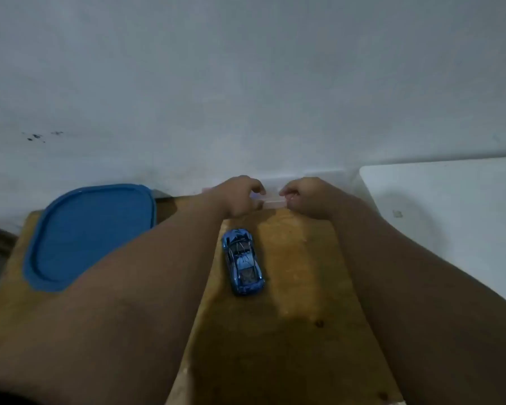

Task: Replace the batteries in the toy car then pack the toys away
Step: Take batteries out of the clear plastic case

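Note:
A shiny blue toy car [243, 261] lies on the wooden board [298, 287], between my forearms, untouched. At the board's far edge, against the wall, stands a clear plastic container [273, 197]. My left hand [240, 197] grips its left side and my right hand [307, 197] grips its right side, fingers curled over the rim. The container is pale and blurred, so its contents cannot be made out. No batteries are visible.
A blue plastic lid [91, 235] lies flat on the left part of the board, partly under my left forearm. A white surface [450, 223] sits to the right of the board. A pale wall [246, 97] rises straight behind.

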